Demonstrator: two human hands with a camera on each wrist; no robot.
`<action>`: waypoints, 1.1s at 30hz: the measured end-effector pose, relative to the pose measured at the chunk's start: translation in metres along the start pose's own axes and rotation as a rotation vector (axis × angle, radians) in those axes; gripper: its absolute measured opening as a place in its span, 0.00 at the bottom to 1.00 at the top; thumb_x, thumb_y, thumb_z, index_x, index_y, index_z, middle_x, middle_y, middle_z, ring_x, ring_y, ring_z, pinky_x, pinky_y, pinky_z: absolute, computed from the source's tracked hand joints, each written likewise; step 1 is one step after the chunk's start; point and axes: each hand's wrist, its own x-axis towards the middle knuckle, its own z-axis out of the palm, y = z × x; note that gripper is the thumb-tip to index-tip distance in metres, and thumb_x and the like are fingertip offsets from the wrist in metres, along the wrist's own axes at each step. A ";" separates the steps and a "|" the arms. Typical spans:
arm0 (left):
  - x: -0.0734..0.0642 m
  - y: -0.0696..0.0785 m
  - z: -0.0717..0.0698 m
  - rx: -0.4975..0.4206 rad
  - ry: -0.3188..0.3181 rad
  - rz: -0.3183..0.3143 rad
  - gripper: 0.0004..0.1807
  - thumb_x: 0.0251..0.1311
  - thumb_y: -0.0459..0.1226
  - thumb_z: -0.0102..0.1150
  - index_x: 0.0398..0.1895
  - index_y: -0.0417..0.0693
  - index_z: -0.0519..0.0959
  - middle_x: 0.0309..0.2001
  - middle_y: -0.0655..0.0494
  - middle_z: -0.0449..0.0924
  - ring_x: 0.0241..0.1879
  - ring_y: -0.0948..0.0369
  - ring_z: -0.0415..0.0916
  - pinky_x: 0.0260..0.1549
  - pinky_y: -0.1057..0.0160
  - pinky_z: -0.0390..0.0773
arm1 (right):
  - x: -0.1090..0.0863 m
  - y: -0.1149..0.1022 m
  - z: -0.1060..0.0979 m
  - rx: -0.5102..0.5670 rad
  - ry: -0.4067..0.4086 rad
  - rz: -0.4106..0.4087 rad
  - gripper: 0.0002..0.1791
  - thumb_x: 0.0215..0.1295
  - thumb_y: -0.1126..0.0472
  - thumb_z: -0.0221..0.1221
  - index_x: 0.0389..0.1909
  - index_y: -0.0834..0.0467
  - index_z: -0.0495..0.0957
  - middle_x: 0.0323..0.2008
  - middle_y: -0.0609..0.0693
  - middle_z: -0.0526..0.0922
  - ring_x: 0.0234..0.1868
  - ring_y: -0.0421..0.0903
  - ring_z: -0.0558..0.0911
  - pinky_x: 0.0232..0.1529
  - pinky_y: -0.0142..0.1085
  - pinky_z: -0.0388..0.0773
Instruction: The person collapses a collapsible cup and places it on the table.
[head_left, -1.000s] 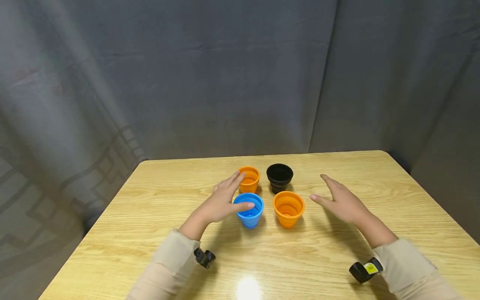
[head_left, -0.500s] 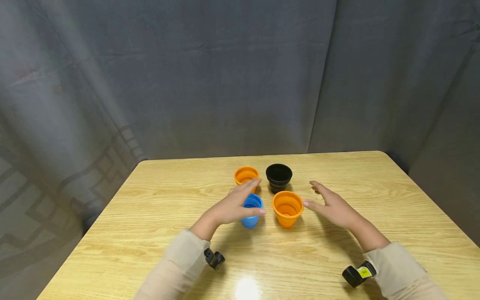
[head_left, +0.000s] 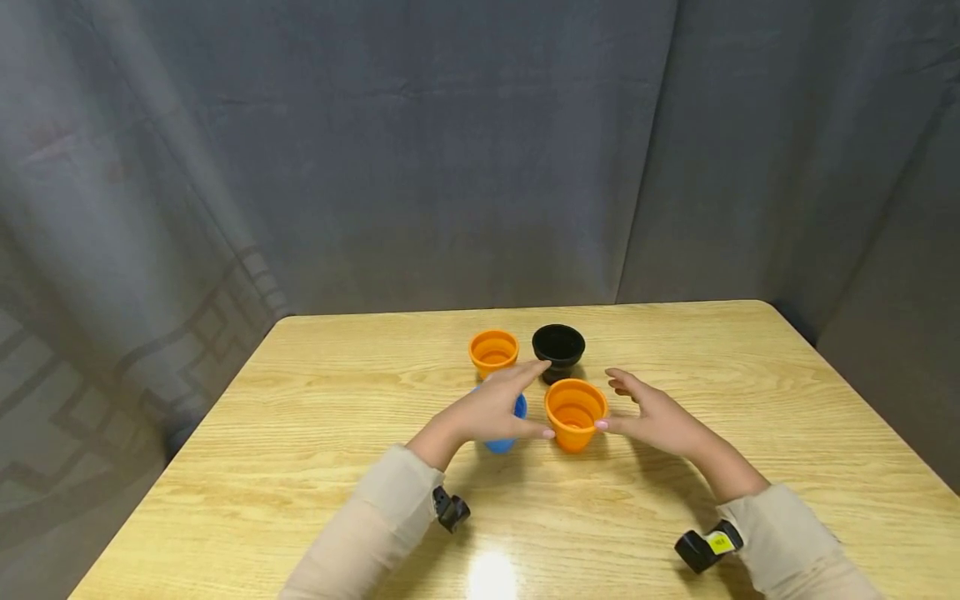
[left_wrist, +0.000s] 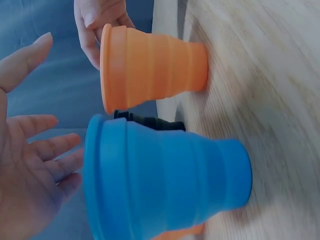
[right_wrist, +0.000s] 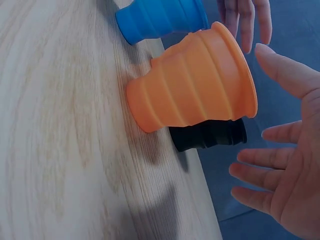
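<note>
My left hand [head_left: 491,411] hovers over the blue cup [head_left: 500,446], hiding much of it in the head view. Its fingers and thumb are spread and hold nothing; the left wrist view shows them above the blue cup's rim. Nearest to my right hand [head_left: 658,419] is the front orange cup [head_left: 574,408], a ribbed, tapered cup standing upright. The right thumb tip lies close by that cup's rim, and the right wrist view shows a gap between them. Behind stand a black cup [head_left: 558,346] and another orange cup [head_left: 493,348].
The cups stand close together on a light wood table [head_left: 337,392]. A grey curtain [head_left: 450,167] hangs behind its far edge. Small black cameras [head_left: 452,510] sit on both wrists, below beige sleeves.
My left hand has moved right across the blue cup toward the front orange cup. My right hand has come left toward the same cup. The cups have stayed in place.
</note>
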 end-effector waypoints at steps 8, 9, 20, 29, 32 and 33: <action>0.011 0.003 0.003 -0.057 -0.038 -0.064 0.45 0.46 0.54 0.58 0.66 0.54 0.48 0.64 0.55 0.50 0.61 0.58 0.49 0.55 0.56 0.56 | 0.003 0.003 0.003 0.019 -0.012 -0.022 0.44 0.49 0.47 0.60 0.60 0.66 0.53 0.55 0.67 0.62 0.53 0.64 0.63 0.49 0.57 0.60; 0.012 0.003 0.004 -0.054 -0.041 -0.067 0.45 0.46 0.54 0.58 0.66 0.53 0.48 0.64 0.55 0.50 0.61 0.58 0.49 0.55 0.56 0.56 | 0.003 0.003 0.003 0.023 -0.016 -0.025 0.44 0.49 0.47 0.61 0.60 0.66 0.53 0.55 0.67 0.63 0.53 0.64 0.63 0.49 0.57 0.60; 0.025 0.004 0.009 0.025 -0.085 -0.102 0.43 0.47 0.51 0.58 0.64 0.48 0.52 0.63 0.53 0.54 0.61 0.58 0.51 0.56 0.59 0.56 | 0.008 0.007 0.009 0.067 -0.056 -0.045 0.43 0.47 0.47 0.62 0.59 0.67 0.56 0.53 0.64 0.67 0.52 0.60 0.66 0.51 0.53 0.60; 0.030 0.003 0.012 0.086 -0.126 -0.151 0.41 0.48 0.52 0.58 0.64 0.48 0.54 0.62 0.53 0.55 0.60 0.58 0.52 0.56 0.60 0.56 | 0.007 0.003 0.008 0.119 -0.069 -0.069 0.39 0.49 0.52 0.62 0.57 0.68 0.58 0.53 0.63 0.66 0.51 0.59 0.67 0.51 0.53 0.60; 0.030 0.003 0.012 0.089 -0.132 -0.142 0.40 0.48 0.51 0.57 0.63 0.47 0.56 0.61 0.53 0.57 0.60 0.58 0.54 0.55 0.60 0.57 | 0.006 0.002 0.009 0.131 -0.073 -0.072 0.39 0.49 0.53 0.62 0.57 0.68 0.58 0.52 0.63 0.67 0.50 0.59 0.68 0.50 0.53 0.61; 0.030 0.003 0.012 0.090 -0.133 -0.138 0.39 0.48 0.51 0.57 0.63 0.47 0.56 0.61 0.53 0.58 0.59 0.58 0.54 0.55 0.61 0.57 | 0.006 0.002 0.009 0.136 -0.074 -0.073 0.39 0.49 0.53 0.62 0.57 0.67 0.58 0.52 0.63 0.67 0.50 0.59 0.68 0.50 0.53 0.61</action>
